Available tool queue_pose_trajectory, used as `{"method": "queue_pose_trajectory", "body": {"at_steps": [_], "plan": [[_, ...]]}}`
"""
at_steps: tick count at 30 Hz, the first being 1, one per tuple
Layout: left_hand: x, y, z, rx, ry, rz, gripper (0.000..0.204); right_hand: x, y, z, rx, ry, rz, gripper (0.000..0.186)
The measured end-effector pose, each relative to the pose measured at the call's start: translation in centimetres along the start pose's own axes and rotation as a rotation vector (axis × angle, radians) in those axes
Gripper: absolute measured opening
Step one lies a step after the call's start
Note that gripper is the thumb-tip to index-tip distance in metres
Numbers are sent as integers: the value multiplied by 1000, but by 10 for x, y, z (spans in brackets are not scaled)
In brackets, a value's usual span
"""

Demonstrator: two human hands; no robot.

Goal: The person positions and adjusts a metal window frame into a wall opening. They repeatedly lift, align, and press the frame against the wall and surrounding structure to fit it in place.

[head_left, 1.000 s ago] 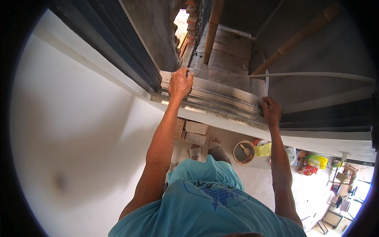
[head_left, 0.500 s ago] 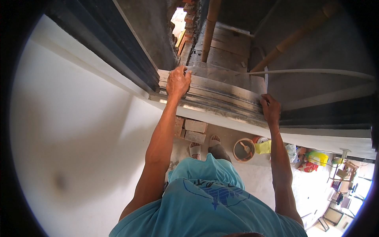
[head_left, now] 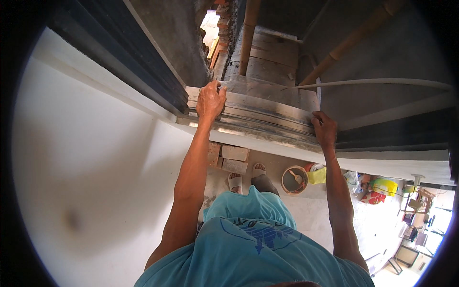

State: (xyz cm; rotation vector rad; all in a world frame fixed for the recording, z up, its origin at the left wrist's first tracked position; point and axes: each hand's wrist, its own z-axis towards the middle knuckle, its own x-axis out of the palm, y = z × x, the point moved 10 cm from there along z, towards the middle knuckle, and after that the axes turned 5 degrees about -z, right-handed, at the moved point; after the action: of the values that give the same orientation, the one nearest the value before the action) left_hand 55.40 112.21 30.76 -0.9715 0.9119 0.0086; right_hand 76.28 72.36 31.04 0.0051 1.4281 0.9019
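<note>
Both my arms reach forward to the dusty bottom rail of a window frame (head_left: 267,106), which has long grooves along it. My left hand (head_left: 211,101) rests at the rail's left part, fingers curled over its far edge and thumb side raised. Near the right end, my right hand (head_left: 325,128) is closed with bent fingers against the same rail; its fingertips are partly hidden. The dark left side of the frame (head_left: 129,52) rises beside my left hand. A white sill edge (head_left: 267,142) runs on the near side of the rail.
Beyond the window stand bamboo poles (head_left: 248,38), boards (head_left: 272,69) and a broken brick edge (head_left: 223,24). A pale hose (head_left: 377,82) curves at right. Below are bricks (head_left: 234,153) by my feet, a bucket (head_left: 295,180) with a brush, and bags (head_left: 382,186).
The view has shifted slightly, so the whole scene sits a little further left. Both hands keep their places on the rail.
</note>
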Motion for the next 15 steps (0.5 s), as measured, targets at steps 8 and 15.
{"method": "queue_pose_trajectory", "body": {"at_steps": [8, 15], "plan": [[1, -1, 1, -2, 21, -15, 32, 2, -6, 1, 9, 5, -2, 31], [2, 3, 0, -1, 15, -4, 32, 1, -2, 1, 13, 12, 0, 31]]}}
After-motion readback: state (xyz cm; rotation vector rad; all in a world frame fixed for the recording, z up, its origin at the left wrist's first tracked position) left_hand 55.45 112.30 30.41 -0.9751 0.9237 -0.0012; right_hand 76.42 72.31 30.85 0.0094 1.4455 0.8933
